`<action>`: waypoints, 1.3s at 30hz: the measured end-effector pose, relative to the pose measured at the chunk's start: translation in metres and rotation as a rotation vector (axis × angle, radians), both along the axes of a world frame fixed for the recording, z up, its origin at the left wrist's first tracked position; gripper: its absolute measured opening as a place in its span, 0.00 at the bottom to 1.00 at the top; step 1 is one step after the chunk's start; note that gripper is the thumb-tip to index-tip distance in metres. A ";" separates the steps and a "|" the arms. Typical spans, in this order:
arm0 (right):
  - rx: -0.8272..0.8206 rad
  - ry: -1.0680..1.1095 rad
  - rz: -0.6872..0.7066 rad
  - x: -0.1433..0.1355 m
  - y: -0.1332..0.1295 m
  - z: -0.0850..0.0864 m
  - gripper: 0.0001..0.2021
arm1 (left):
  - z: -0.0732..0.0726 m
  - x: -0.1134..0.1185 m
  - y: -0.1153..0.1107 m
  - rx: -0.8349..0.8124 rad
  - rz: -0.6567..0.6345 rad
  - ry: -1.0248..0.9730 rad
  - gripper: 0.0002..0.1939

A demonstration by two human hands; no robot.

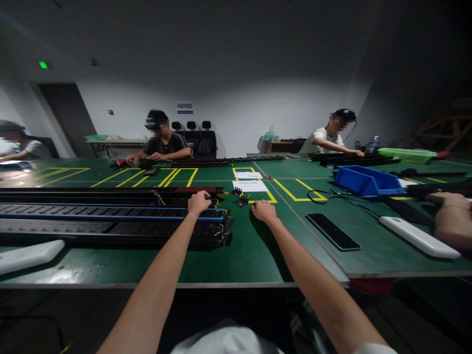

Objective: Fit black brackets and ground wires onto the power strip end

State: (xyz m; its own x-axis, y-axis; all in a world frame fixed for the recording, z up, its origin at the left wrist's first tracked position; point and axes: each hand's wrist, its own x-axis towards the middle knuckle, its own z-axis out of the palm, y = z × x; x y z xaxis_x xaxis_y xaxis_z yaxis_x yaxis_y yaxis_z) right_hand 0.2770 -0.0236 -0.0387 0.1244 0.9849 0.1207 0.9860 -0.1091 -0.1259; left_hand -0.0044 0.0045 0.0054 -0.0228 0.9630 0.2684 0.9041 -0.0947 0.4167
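Note:
Several long black strips (140, 229) with wires at their right ends lie side by side on the green table (258, 260). My left hand (199, 202) rests at the right end of the rear strips, its fingers curled; what they hold, if anything, is hidden. To the right, my right hand (264, 210) lies on the tabletop with its fingers bent together, their tips partly hidden. Between my hands are small black wired end pieces (241, 201), nearest my right hand. White paper sheets (250, 186) lie just behind them.
A black phone (332, 231), a white power bank (418, 237) with a black cable and a blue bin (368, 181) are on the right. A white object (31, 256) lies front left. Another person's arm (453, 219) reaches in at far right. People work across the table.

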 end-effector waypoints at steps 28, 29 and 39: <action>0.007 0.010 0.000 -0.001 -0.002 0.000 0.22 | 0.001 0.002 -0.003 0.037 -0.014 0.066 0.11; 0.009 0.008 0.001 -0.001 -0.002 0.001 0.22 | 0.001 0.002 -0.003 0.036 -0.013 0.066 0.11; 0.059 0.008 -0.017 -0.003 -0.005 -0.004 0.20 | 0.000 0.001 -0.002 0.072 -0.010 -0.119 0.11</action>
State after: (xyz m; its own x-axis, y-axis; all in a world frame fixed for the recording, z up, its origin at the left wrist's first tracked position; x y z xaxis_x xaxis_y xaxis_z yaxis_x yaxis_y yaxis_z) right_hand 0.2735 -0.0286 -0.0431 0.1417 0.9738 0.1777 0.9831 -0.1175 -0.1401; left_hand -0.0037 0.0026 0.0050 -0.0491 0.9419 0.3323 0.8475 -0.1368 0.5128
